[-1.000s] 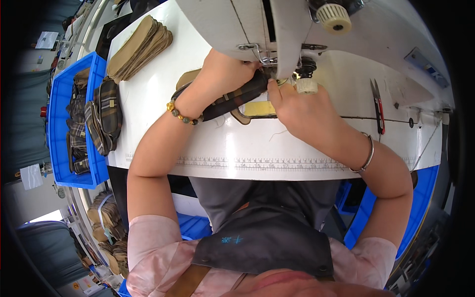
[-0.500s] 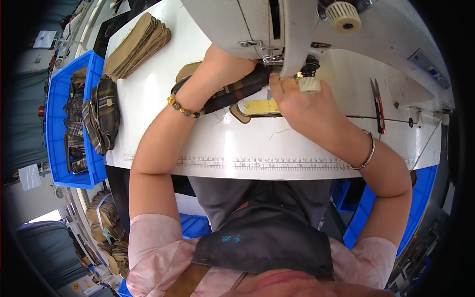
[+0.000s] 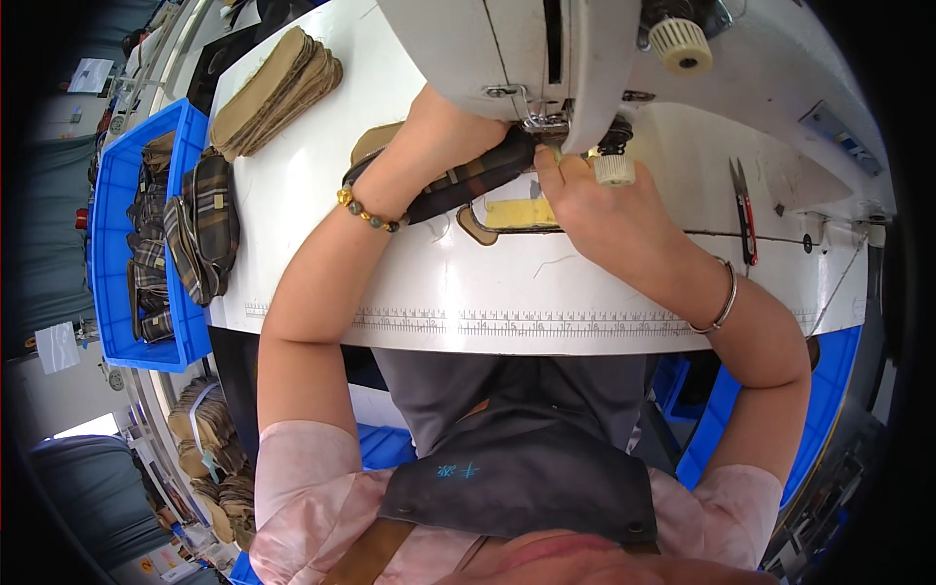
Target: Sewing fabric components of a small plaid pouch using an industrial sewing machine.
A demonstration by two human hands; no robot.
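Observation:
A plaid fabric shoe upper (image 3: 470, 183) with a tan sole (image 3: 375, 143) at its far left side lies under the head of a white sewing machine (image 3: 487, 49). My left hand (image 3: 456, 129) is bent over the upper and grips it, its fingertips mostly hidden near the presser foot (image 3: 546, 124). On the other side, my right hand (image 3: 604, 203) has its fingers curled, thumb and index finger pinching the upper's right end close to the needle. The needle itself cannot be made out.
A stack of tan soles (image 3: 278, 93) lies at the far left of the white table (image 3: 322, 244). Plaid uppers (image 3: 203, 229) rest against a blue crate (image 3: 115, 253) holding more. Red-handled thread snips (image 3: 746, 214) lie at right. A yellow strip (image 3: 522, 214) and printed ruler (image 3: 526, 325) are nearby.
The machine head and my left hand with the upper sit slightly farther right in the picture. The loose thread on the table has shifted a little. Both hands keep their hold.

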